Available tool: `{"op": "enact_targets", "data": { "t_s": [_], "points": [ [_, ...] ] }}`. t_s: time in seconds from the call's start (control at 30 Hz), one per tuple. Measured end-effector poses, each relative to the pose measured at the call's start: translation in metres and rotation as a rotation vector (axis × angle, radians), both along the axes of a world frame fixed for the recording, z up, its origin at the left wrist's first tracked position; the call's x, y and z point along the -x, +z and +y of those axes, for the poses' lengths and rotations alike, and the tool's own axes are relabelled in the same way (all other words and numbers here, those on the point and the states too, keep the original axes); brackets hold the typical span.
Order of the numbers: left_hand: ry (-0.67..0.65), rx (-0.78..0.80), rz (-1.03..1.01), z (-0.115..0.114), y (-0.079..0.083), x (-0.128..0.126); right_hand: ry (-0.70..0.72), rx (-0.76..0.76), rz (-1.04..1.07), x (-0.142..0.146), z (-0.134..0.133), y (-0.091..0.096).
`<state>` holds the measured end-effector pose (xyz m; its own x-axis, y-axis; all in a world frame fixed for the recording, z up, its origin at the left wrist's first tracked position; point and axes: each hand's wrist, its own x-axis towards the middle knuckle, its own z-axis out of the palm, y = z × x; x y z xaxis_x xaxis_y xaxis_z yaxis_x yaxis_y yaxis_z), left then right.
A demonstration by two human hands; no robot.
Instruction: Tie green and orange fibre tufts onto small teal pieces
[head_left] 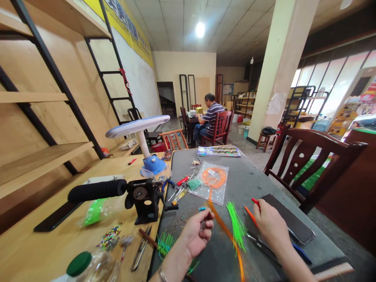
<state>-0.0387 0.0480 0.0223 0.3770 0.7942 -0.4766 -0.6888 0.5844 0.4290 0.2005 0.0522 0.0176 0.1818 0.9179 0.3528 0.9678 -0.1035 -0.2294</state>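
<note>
Yellow banner [145, 51] is carrying dark characters, too slanted to read surely. White label [210, 171], print too small, is marking a clear bag [219, 197], which is containing a coil of orange line [203, 177]. Green-lidded jar [78, 263] is standing on the tabletop [113, 164]. Left hand [194, 233] is pinching, fingertips together, a small shiny piece [202, 225] showing. Right hand [272, 219] is reaching a red tool [255, 201]; its grip cannot be told. Green strands [235, 225] are lying between both hands.

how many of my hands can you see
2: the left hand left of the orange strands, the right hand by the dark phone; neither is hidden.
</note>
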Motion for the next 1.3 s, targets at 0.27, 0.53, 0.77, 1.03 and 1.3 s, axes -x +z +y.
{"op": "enact_targets", "data": {
  "t_s": [0.27, 0.53, 0.77, 1.03, 1.3],
  "points": [
    [-0.116, -0.347, 0.345, -0.021, 0.012, 0.008, 0.008, 0.109, -0.178, -0.018, -0.002, -0.010],
    [-0.385, -0.692, 0.647, -0.039, 0.026, 0.026, 0.402, -0.012, 0.203, 0.007, -0.090, -0.006],
    [-0.502, -1.144, 0.905, -0.045, 0.007, 0.004, 0.451, 0.122, 0.308, 0.023, -0.114, -0.007],
    [-0.525, -1.228, 1.073, -0.043, -0.013, -0.020, 0.222, 0.038, 0.619, 0.007, -0.122, -0.014],
    [-0.611, -0.976, 0.897, -0.025, 0.002, -0.010, 0.116, 0.130, 1.013, 0.016, -0.131, -0.014]
  ]
}}
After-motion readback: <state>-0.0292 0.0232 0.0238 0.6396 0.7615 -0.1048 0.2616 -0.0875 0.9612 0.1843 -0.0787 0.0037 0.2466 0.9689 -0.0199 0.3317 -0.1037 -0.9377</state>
